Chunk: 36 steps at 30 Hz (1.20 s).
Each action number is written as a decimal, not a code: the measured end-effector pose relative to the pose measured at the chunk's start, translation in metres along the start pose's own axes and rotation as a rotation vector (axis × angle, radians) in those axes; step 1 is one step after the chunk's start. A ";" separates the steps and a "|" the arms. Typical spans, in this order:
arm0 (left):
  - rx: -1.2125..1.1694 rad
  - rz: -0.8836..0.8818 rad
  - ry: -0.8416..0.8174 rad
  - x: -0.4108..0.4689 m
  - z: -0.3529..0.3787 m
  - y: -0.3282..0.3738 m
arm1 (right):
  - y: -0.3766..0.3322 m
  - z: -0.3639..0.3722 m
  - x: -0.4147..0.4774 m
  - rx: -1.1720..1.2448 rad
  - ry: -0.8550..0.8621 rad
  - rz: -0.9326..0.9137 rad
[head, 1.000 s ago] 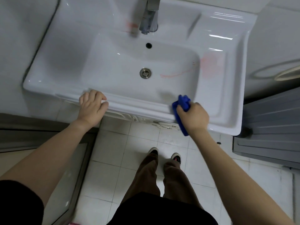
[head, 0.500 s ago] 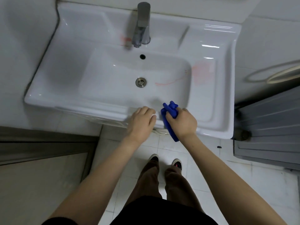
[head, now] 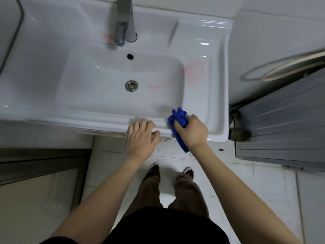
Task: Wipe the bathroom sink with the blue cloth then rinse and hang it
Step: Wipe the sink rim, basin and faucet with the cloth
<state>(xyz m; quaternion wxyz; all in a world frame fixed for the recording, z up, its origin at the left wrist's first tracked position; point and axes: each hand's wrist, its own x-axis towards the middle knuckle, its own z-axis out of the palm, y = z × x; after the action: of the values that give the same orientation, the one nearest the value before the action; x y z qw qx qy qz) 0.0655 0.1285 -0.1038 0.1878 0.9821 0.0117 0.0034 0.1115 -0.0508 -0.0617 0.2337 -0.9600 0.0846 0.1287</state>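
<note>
Gripping the blue cloth (head: 179,118) in a closed fist, the right hand (head: 190,132) presses it against the front rim of the white bathroom sink (head: 88,118), toward the basin's right front corner. The cloth is bunched; a few folds stick up above the knuckles into the basin side, and a longer tail hangs down past the rim below the wrist. The left hand (head: 142,138) lies just beside the right, palm down, its fingers (head: 140,125) draped loosely over the same front rim and holding nothing, the thumb pointing toward the cloth. The two hands are near each other but apart. Inside the basin, a thin reddish streak (head: 158,85) runs to the right of the metal drain (head: 131,85), and a paler pink smear (head: 195,73) covers the flat ledge on the right side. Another reddish mark (head: 107,36) shows beside the base of the grey faucet (head: 124,22), which stands at the back and looks blurred. Below the sink, the person's brown trousers and dark shoes (head: 154,167) stand on the white tiled floor (head: 255,182). A grey panelled door (head: 281,120) is at the right.
</note>
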 end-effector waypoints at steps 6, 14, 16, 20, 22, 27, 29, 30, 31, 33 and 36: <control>-0.015 -0.035 0.074 0.002 0.002 0.007 | 0.057 -0.037 0.010 -0.118 -0.016 -0.108; -0.054 -0.113 0.251 0.006 0.020 0.019 | 0.103 -0.089 0.099 -0.431 -0.005 -0.560; -0.052 -0.127 0.258 0.008 0.020 0.023 | 0.098 -0.092 0.117 -0.316 -0.016 -0.451; -0.052 -0.214 0.270 0.009 0.021 0.038 | 0.117 -0.093 0.081 -0.146 -0.101 -0.472; -0.058 -0.282 0.258 0.009 0.022 0.042 | 0.129 -0.091 0.055 -0.123 -0.163 -0.499; -0.069 -0.338 0.284 0.010 0.030 0.039 | 0.121 -0.091 0.112 -0.144 -0.080 -0.483; -0.069 -0.335 0.311 0.009 0.033 0.038 | 0.108 -0.098 0.151 -0.083 0.002 -0.364; -0.067 -0.329 0.321 0.009 0.034 0.039 | 0.103 -0.101 0.164 -0.043 0.010 -0.326; -0.079 -0.337 0.315 0.009 0.033 0.039 | 0.101 -0.102 0.167 -0.023 0.016 -0.318; -0.116 -0.356 0.292 0.010 0.031 0.040 | 0.104 -0.102 0.147 -0.015 -0.006 -0.321; -0.120 -0.346 0.285 0.008 0.028 0.041 | 0.124 -0.091 0.083 -0.048 -0.118 -0.369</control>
<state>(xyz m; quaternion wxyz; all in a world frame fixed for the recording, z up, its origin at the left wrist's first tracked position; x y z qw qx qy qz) 0.0750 0.0799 -0.1149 0.2398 0.9422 0.2062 0.1108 0.1822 -0.2103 -0.0605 0.2352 -0.9553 -0.1099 0.1416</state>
